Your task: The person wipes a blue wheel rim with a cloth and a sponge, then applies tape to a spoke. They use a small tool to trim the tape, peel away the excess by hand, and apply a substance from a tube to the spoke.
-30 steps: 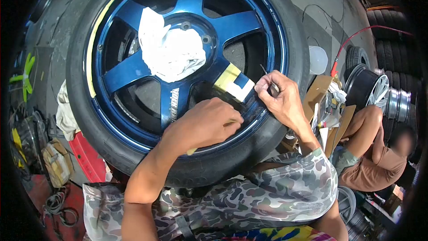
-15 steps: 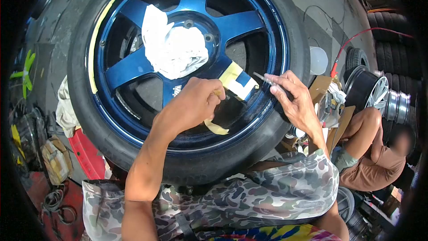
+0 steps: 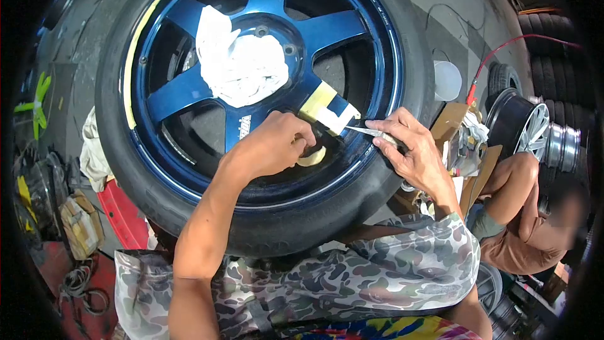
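Note:
A blue spoked wheel in a black tire lies before me. My left hand is closed on a strip of yellow tape over the wheel's lower part. In my right hand, a thin pointed tool is pinched, its tip near the corner of a white sticker on one spoke. Yellow masking tape lies beside the sticker. A bunched white cloth rests on the hub. More yellow tape runs along the rim's left edge.
A person sits at the right, near loose wheels and stacked tires. Cardboard boxes, a white container and a red hose are right of the tire. Red metal shows at lower left.
The tool in my right hand has moved left and down, its tip now near the sticker's corner. My left hand has shifted slightly, and the tape strip's loose end has moved up.

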### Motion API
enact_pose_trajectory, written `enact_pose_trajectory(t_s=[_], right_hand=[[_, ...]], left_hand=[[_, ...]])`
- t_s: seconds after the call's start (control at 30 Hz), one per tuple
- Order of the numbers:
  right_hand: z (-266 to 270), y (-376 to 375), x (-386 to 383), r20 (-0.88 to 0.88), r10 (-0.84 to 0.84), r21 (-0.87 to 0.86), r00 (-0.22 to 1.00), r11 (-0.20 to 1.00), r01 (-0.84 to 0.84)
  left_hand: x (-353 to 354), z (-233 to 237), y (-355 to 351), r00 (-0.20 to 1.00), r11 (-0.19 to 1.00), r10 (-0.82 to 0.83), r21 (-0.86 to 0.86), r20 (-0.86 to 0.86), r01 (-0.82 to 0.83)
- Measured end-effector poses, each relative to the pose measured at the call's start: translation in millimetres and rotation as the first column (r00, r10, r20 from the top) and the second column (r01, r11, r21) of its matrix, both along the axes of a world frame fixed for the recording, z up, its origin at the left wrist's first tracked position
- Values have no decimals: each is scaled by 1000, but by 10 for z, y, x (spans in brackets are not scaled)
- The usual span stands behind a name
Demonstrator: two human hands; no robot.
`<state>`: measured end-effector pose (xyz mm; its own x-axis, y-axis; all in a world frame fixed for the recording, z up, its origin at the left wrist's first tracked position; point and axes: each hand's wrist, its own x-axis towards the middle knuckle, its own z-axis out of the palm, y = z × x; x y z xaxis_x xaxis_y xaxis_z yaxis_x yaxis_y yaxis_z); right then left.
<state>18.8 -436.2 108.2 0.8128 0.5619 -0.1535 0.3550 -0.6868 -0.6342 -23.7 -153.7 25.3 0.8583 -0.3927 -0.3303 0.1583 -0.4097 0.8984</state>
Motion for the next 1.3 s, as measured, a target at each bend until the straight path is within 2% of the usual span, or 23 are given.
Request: enact_pose_trajectory(t_s=[0.07,0.17,0.27,0.4,0.47,0.53,0.6,0.67,0.73,0.8,0.83,0.93,1.0,1.03,1.1,1.13,1.2,1.23,1.27,1.3], right_hand=[[17,5,-6,-1,3,-60,1000,998,-3],[-38,9,-9,41,9,-53,999,999,-7],[-53,1,-12,42,6,-65,999,998,-3],[-62,17,-12,35,-2,-62,999,998,4],[-45,33,-12,35,-2,-69,999,998,5],[-40,43,-24,42,15,-61,999,998,-13],[-37,57,-35,50,34,-51,998,998,-31],[-30,56,-44,-4,25,-75,1000,997,-25],[-73,42,-36,16,33,-52,999,998,-32],[-96,43,-28,40,37,-28,999,999,-36],[-89,42,-29,37,35,-23,999,999,-34],[-72,22,-33,23,37,-18,999,999,-36],[-70,11,-44,8,40,-18,999,999,-40],[-70,11,-47,-15,49,-12,999,999,-49],[-65,19,-58,-39,60,-6,997,998,-61],[-60,32,-70,-53,49,1,997,999,-49],[-48,36,-87,-70,41,9,997,999,-40],[-47,32,-94,-53,54,-9,997,998,-55],[-51,33,-97,-37,68,-27,997,997,-69],[-57,40,-97,-39,71,-27,997,997,-72]], left_hand=[[13,-18,-13,999,1000,5,-11,31,-5],[21,-27,-9,995,999,5,-38,101,-1],[0,162,43,983,979,-177,107,39,172],[-53,-1,86,966,954,-252,149,-66,259],[-91,-103,85,973,960,-231,163,-4,228],[-53,-60,66,973,943,-161,266,-168,202],[-57,-19,62,983,952,-153,251,-106,175],[-40,-57,47,995,985,-100,137,-13,101],[-29,-38,6,998,991,-47,125,39,42],[28,73,6,980,981,-126,125,-155,146],[27,62,-18,980,981,-129,125,-154,148],[-8,-42,-91,996,983,-51,175,-70,62],[-56,-143,-115,997,993,-11,118,71,2],[-99,-203,-122,997,993,-13,119,71,5],[-184,-299,-127,927,987,-42,159,374,-20],[-188,-320,-128,927,987,-40,159,373,-22],[-159,-306,-120,972,985,-130,142,195,103],[-115,-268,-125,973,985,-128,142,193,101],[-51,-217,-142,992,981,-125,148,-29,127],[-13,-142,-159,962,977,-115,147,-249,155]])
